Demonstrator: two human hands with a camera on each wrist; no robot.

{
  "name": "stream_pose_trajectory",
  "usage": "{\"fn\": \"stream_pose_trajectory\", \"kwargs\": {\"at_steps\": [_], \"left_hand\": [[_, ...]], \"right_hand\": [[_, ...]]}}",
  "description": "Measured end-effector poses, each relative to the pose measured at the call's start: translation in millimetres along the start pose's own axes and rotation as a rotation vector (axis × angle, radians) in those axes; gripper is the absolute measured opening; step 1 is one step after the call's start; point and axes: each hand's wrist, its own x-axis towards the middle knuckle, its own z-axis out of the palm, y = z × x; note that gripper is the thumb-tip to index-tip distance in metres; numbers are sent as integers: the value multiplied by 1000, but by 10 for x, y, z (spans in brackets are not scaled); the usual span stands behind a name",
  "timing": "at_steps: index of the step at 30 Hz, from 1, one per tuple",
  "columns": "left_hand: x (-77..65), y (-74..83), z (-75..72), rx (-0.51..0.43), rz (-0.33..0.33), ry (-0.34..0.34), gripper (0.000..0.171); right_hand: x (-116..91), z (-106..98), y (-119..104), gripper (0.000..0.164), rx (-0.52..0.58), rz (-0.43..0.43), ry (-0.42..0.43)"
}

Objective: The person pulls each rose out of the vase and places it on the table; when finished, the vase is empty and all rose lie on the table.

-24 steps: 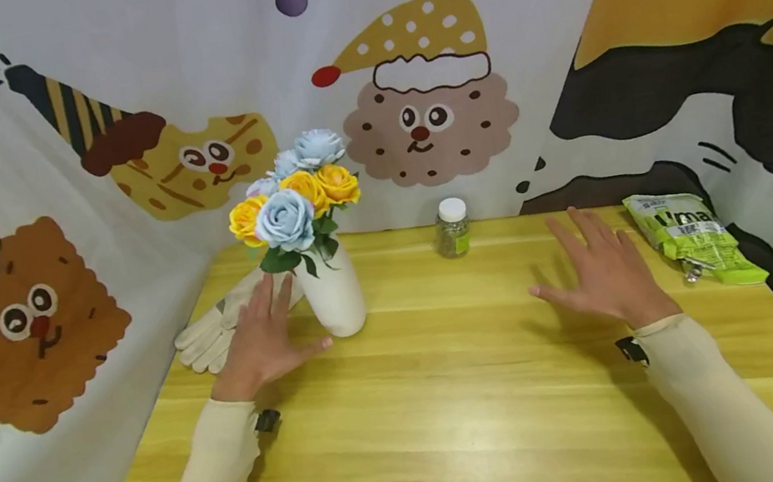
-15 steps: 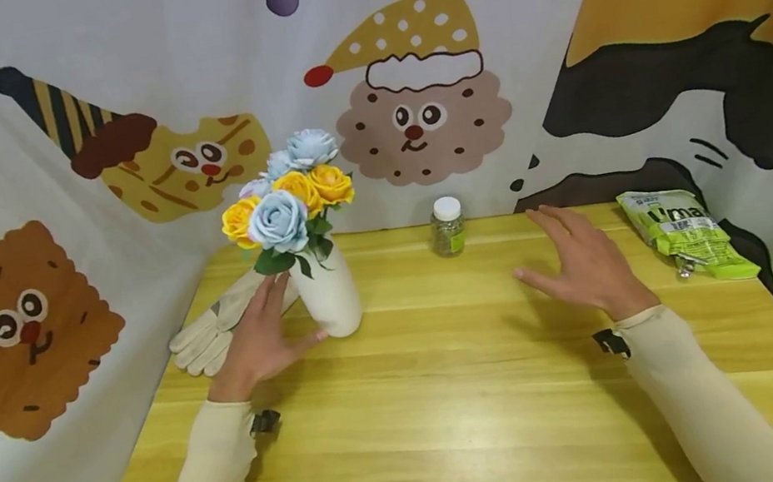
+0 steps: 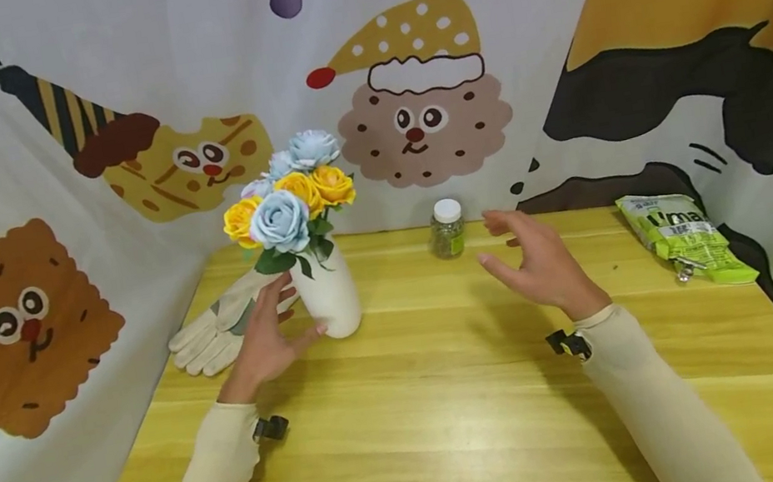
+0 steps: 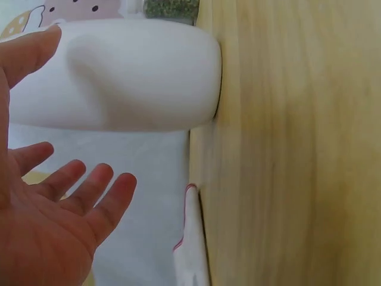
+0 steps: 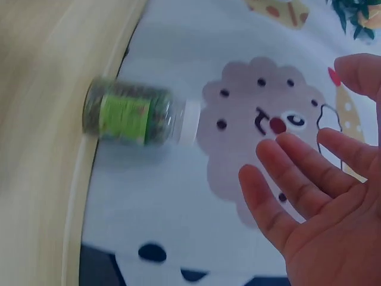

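Observation:
A white vase stands upright at the table's left side with blue and yellow roses in it. Close to its left side is my left hand, thumb and fingers spread apart. In the left wrist view the thumb overlaps the vase; whether it touches cannot be told. A clear jar with a white lid and green label stands near the back edge. To its right hovers my right hand, fingers loosely bent and holding nothing. The right wrist view shows a gap between that hand and the jar.
Behind the vase, a pair of pale work gloves lies at the left edge. A green snack packet with a small metal clip lies at the back right. A printed cloth hangs behind the wooden table.
My right hand has moved left towards the jar, and its fingers have bent more. The left hand's fingers have curved slightly beside the vase. Vase and jar stay in place.

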Motion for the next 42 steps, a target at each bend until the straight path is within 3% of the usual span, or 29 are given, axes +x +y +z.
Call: {"fn": "stream_pose_trajectory", "kwargs": {"at_steps": [7, 17, 25, 42], "left_hand": [[24, -28, 48, -162, -39, 34, 98], [59, -3, 132, -306, -101, 14, 96], [82, -5, 181, -318, -118, 11, 98], [116, -28, 267, -386, -169, 27, 96]], "right_hand": [[161, 160, -230, 54, 141, -63, 36], [463, 412, -565, 36, 305, -127, 67], [700, 603, -823, 32, 396, -132, 73], [992, 1028, -1296, 20, 605, -49, 81]]}}
